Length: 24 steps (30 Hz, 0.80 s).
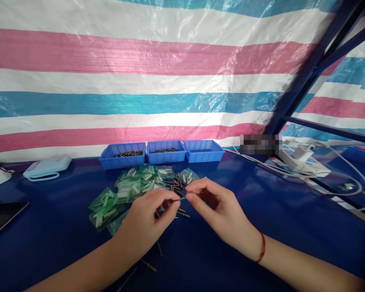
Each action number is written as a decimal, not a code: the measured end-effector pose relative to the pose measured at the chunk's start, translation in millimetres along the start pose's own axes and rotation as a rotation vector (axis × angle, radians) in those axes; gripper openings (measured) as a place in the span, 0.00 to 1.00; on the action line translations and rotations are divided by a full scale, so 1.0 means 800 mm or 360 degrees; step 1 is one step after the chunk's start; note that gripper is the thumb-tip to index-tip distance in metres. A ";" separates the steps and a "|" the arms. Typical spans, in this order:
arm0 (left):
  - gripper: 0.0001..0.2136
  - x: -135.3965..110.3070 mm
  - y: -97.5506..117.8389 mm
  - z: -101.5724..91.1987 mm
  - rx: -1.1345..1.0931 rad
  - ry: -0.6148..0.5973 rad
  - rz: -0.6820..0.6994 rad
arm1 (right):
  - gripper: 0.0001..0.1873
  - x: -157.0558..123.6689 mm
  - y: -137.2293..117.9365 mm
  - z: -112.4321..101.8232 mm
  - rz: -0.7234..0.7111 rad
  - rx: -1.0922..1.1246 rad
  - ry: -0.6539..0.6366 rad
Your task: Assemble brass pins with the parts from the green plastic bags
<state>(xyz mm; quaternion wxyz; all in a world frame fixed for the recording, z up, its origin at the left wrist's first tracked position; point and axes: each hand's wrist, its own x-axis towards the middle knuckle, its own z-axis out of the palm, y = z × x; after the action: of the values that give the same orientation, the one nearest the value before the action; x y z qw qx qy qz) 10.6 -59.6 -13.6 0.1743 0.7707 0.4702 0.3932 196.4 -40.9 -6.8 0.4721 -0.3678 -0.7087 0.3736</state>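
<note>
My left hand [147, 215] and my right hand [222, 213] meet in front of me, thumb and index finger of each pinched together. A thin rivet [182, 198] spans the small gap between the fingertips, its ends hidden by them. Just behind and beneath the fingers lies a loose pile of brass-coloured blind rivets [177, 184]. A few more are scattered nearer to me, such as a single rivet [149, 265] below my left wrist. Green plastic bags [129, 190] with whitish pieces inside are heaped left of the pile, partly covered by my left hand.
Three blue bins stand at the back: a left bin [109, 162] and a middle bin [182, 156] with small dark parts, and a right bin [205, 157]. A light-blue device [48, 167] and a phone [4, 217] lie left. White cables [331, 176] and a dark metal frame [310, 77] are right.
</note>
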 end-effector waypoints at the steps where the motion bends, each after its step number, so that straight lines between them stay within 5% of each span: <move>1: 0.06 0.004 -0.001 -0.002 0.0062 -0.0006 0.0078 | 0.05 0.000 -0.001 -0.001 -0.0052 -0.0060 0.0029; 4: 0.07 0.030 -0.011 -0.013 0.0252 0.0069 0.0166 | 0.05 0.000 -0.003 -0.006 -0.0102 -0.0330 0.0053; 8: 0.09 0.096 -0.044 -0.026 0.0522 0.0313 0.0114 | 0.10 0.000 0.003 -0.010 -0.0103 -0.0850 -0.0413; 13: 0.13 0.148 -0.075 -0.017 0.0802 0.0312 0.0089 | 0.09 -0.004 0.014 -0.009 -0.0153 -0.1133 -0.0748; 18: 0.15 0.098 -0.050 -0.006 0.0655 0.0165 0.0142 | 0.07 -0.003 0.020 -0.008 -0.0205 -0.1122 -0.0705; 24: 0.13 0.024 -0.018 -0.005 0.0210 0.0040 -0.0106 | 0.03 0.002 0.017 -0.010 -0.0017 -0.0748 -0.0444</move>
<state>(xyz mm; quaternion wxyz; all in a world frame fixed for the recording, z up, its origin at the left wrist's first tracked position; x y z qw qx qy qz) 3.8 -36.6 -11.9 0.1302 0.7594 0.5228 0.3647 206.1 -31.7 -15.9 0.2735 -0.4087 -0.8360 0.2434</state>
